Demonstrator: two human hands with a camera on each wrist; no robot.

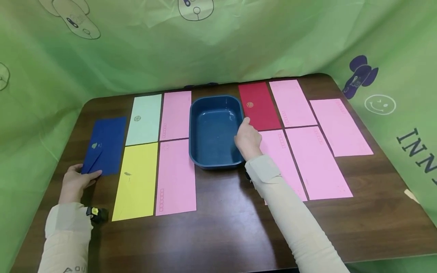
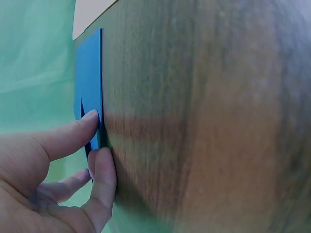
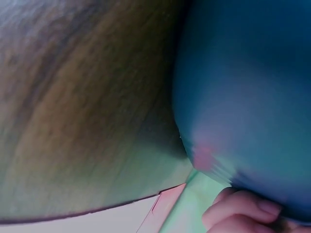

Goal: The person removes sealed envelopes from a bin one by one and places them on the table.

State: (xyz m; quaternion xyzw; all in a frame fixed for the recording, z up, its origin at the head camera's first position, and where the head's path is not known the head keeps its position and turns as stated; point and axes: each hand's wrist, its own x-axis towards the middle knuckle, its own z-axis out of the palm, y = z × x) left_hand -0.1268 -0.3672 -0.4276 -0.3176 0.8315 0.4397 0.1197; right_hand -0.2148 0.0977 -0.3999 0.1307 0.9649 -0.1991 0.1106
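A dark blue envelope (image 1: 110, 142) with a small gold mark lies at the left of the table, its near-left corner creased and bent. My left hand (image 1: 74, 184) pinches that corner; in the left wrist view the thumb (image 2: 77, 133) is on the blue paper and fingers curl at its near edge. At the middle stands an empty blue plastic basin (image 1: 216, 136). With my right hand (image 1: 249, 139) I grip its right rim. The right wrist view has the basin's outer wall (image 3: 243, 107) up close, with curled fingers (image 3: 240, 208) at its edge.
Beside the blue envelope lie a pale green envelope (image 1: 145, 121) and a yellow one (image 1: 136, 182). Pink envelopes (image 1: 175, 178) flank the basin on both sides, several on the right. A red envelope (image 1: 261, 110) is behind my right hand. Green cloth (image 1: 218, 49) hangs around the wooden table (image 1: 211, 239).
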